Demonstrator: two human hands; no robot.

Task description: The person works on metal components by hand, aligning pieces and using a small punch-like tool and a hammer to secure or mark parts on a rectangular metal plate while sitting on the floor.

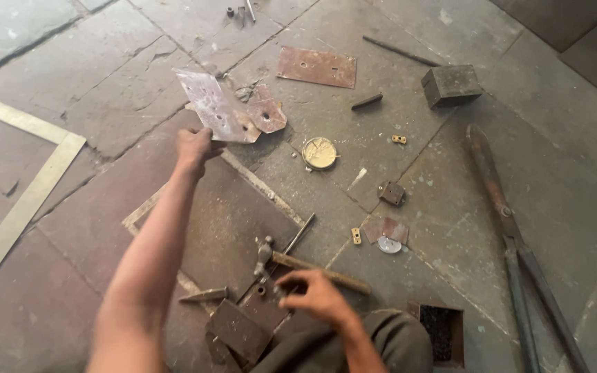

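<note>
Plate [217, 107], drilled metal, lifted by its near edge in left hand [193, 146]; bare floor [91, 76] left of plate. Right hand [312, 295] curled over hammer [291, 261], grip unclear.

Bare forearms, grey-olive trousers [354, 345]

Rusty drilled metal plate [217, 107] tilted, lifted off the floor.
</note>
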